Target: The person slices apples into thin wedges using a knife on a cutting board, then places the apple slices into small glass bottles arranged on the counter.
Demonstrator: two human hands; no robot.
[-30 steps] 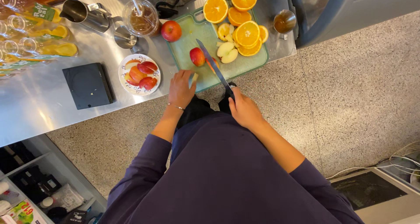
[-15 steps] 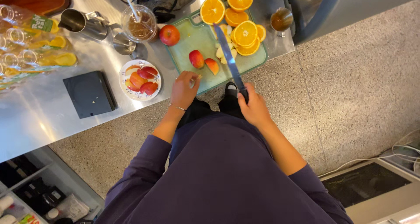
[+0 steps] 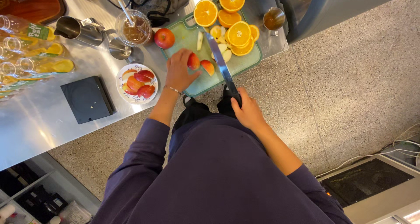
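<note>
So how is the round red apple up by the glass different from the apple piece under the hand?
The whole red apple is uncut and round; the apple piece at the left hand is a cut chunk, showing paler flesh on its neighbour. The whole apple sits on the metal counter beside the green cutting board; the piece lies on the board. Nothing touches the whole apple; the left hand holds the piece. Both have red skin.
</note>
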